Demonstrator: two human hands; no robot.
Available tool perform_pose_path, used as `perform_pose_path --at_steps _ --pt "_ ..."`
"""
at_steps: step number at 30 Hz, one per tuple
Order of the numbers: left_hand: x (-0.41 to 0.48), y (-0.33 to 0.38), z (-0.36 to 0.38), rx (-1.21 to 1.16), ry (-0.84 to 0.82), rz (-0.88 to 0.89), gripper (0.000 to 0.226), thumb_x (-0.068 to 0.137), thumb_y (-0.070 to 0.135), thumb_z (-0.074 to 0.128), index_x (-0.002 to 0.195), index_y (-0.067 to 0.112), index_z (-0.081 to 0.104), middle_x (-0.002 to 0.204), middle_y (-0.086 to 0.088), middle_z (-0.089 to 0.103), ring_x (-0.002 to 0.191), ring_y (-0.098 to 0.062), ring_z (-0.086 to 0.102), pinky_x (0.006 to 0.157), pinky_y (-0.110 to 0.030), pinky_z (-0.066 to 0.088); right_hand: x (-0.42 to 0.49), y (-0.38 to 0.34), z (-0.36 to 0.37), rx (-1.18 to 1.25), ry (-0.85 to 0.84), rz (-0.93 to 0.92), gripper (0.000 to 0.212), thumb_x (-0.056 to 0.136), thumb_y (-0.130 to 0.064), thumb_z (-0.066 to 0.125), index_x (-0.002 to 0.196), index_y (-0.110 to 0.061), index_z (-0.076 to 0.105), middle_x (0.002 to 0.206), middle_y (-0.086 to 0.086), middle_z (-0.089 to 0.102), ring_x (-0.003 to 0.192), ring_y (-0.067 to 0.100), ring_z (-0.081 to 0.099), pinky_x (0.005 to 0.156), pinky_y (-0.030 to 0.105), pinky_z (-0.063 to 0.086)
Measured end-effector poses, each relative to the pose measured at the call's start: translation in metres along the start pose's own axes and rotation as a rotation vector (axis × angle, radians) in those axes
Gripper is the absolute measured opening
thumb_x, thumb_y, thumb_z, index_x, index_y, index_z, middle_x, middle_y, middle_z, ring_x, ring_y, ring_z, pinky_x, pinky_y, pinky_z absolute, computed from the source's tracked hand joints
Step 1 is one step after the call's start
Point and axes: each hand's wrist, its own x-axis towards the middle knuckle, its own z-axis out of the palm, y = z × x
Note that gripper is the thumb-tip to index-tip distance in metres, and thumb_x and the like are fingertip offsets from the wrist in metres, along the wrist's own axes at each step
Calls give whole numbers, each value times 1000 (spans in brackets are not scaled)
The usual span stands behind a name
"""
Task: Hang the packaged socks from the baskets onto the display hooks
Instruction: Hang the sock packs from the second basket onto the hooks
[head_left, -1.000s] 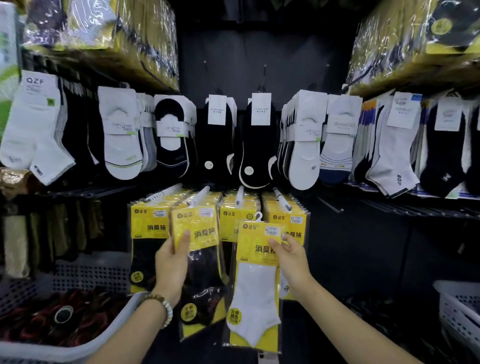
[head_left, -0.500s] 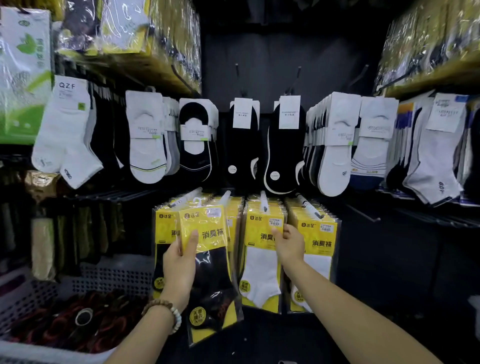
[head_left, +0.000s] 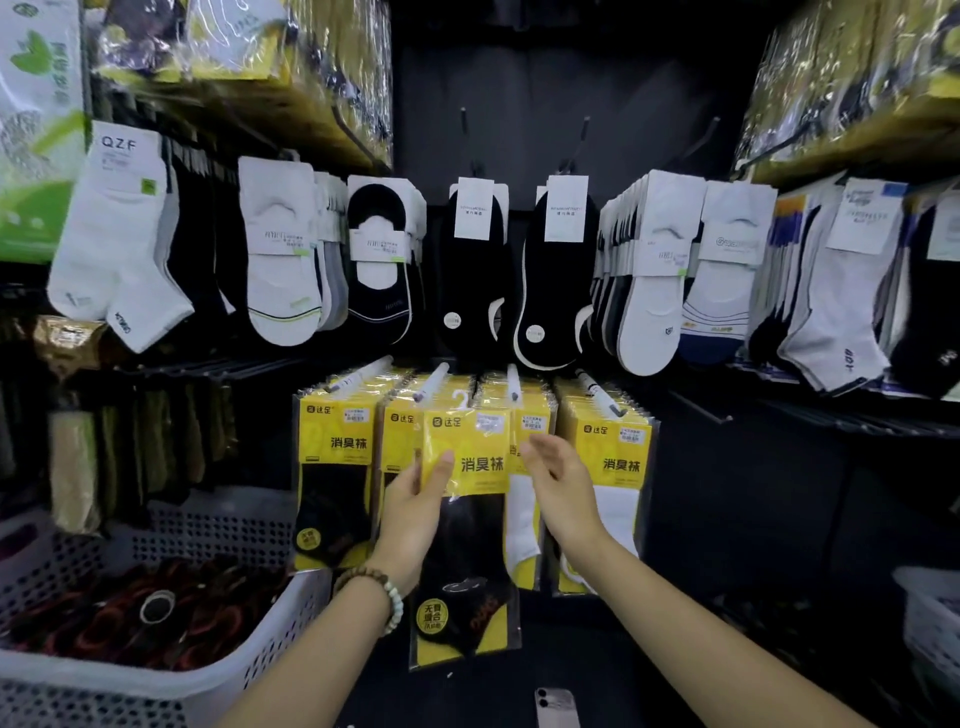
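My left hand (head_left: 418, 506) grips a yellow pack of black socks (head_left: 467, 525) by its left edge, thumb on the front, and holds it up before the lower row of hooks. The pack's white hanger loop (head_left: 460, 400) sits just below the hook tips. My right hand (head_left: 558, 480) hovers open beside the pack's right edge, fingers relaxed, holding nothing. Behind them, yellow sock packs hang on white-tipped display hooks (head_left: 434, 382): black-sock packs (head_left: 332, 467) at the left, white-sock packs (head_left: 615, 478) at the right.
A white perforated basket (head_left: 171, 686) with dark sock packs stands at the lower left. Another white basket (head_left: 935, 629) is at the right edge. Rows of hanging socks (head_left: 280, 260) fill the upper hooks. A phone (head_left: 557, 706) lies at the bottom.
The white-sock pack now hangs on its hook and my right hand has let go and drawn back. My left hand moved the black-sock pack rightward toward the middle.
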Motion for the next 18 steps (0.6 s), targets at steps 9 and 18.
perform_pose_path --at_steps 9,18 --pt "-4 -7 32 60 -149 -31 39 93 41 51 130 28 48 120 10 53 106 -2 48 89 -20 38 -7 4 -27 88 53 116 7 94 -25 59 90 -26 53 90 -11 62 86 -3 56 69 12 43" --pt "11 -17 33 129 -162 -32 57 93 41 50 145 28 30 143 1 44 114 -5 45 95 -24 38 22 10 -9 37 168 92 14 94 -19 58 90 -6 59 92 13 65 73 16 40 76 32 47"
